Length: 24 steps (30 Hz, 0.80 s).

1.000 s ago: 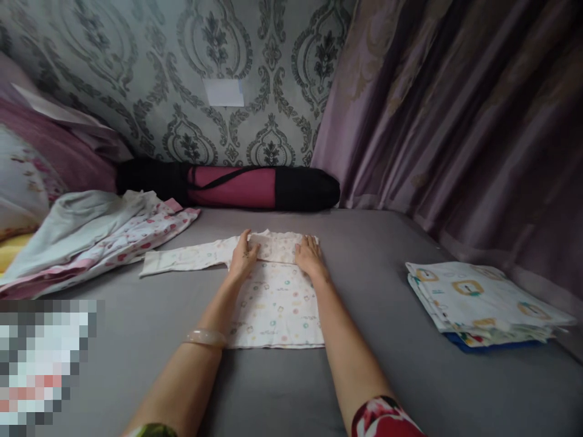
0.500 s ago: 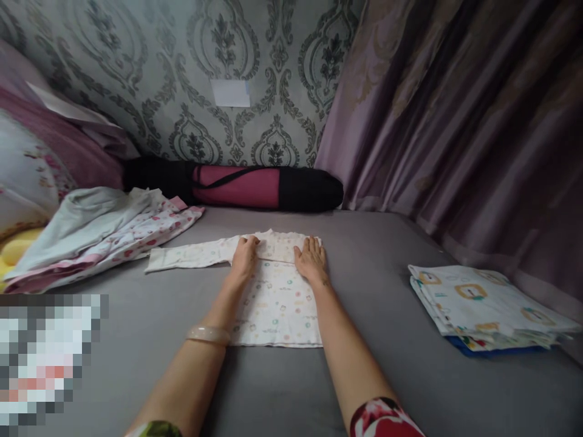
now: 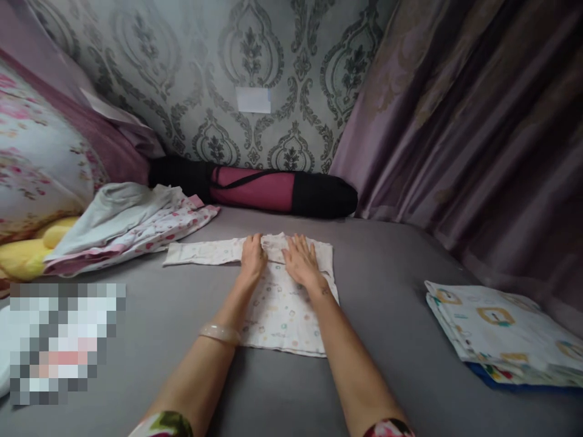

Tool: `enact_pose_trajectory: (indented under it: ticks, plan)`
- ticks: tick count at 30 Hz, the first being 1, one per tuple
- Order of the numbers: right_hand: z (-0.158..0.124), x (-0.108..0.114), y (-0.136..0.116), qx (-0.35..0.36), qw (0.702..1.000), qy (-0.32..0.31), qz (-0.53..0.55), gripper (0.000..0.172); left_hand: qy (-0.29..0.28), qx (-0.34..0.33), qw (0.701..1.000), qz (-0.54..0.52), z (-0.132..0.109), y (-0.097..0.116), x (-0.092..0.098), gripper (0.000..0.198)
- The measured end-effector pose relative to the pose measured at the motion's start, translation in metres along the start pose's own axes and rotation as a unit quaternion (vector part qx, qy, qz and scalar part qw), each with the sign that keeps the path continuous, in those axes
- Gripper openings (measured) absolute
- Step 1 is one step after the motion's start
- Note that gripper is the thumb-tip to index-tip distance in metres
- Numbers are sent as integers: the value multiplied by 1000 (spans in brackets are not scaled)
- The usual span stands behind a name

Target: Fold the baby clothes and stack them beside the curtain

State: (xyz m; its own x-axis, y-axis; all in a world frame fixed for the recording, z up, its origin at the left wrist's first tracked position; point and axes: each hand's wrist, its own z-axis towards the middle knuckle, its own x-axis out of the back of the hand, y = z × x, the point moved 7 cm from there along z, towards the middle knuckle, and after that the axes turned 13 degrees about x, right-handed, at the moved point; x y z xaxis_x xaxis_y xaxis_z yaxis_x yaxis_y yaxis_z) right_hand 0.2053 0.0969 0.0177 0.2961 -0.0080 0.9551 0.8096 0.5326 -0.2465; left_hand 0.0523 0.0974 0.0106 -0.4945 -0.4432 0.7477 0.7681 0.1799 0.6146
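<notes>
A small white long-sleeved shirt with a pastel print lies flat on the grey sheet. Its left sleeve stretches straight out to the side, while the other sleeve is folded in across the upper body. My left hand is at the shoulder where the outstretched sleeve begins, its fingers curled closed on the cloth; the fingertips are partly hidden. On the upper chest, close beside it, my right hand rests palm down with fingers spread over the folded part.
Crumpled clothes lie at the left beside a yellow plush item and a floral pillow. A pink-and-black long bag lies along the wall. Folded printed cloths are stacked at the right, below a purple curtain.
My right hand has slid left across the shirt's upper part, closer to my left hand. My left hand stays at the shoulder. The view has shifted a little to the left.
</notes>
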Motion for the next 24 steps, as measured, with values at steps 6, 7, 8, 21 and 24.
enact_pose_trajectory:
  ticks: [6, 7, 8, 21, 24]
  plan:
    - [0, -34, -33, 60, 996, -65, 17, 55, -55, -13, 998, -17, -3, 0, -10, 55]
    - [0, -36, -33, 59, 996, -69, 18, 55, -60, -10, 998, -11, -3, 0, -12, 55]
    - [0, -37, -32, 58, 996, -69, 18, 55, -68, -6, 998, -3, -3, -1, -13, 54]
    - [-3, -25, 9, -60, 998, -13, -12, 61, -143, -53, 983, 101, -19, 13, -29, 45]
    - [-4, -30, 17, -74, 997, -21, -6, 63, -154, -61, 975, 146, -23, 10, -39, 50]
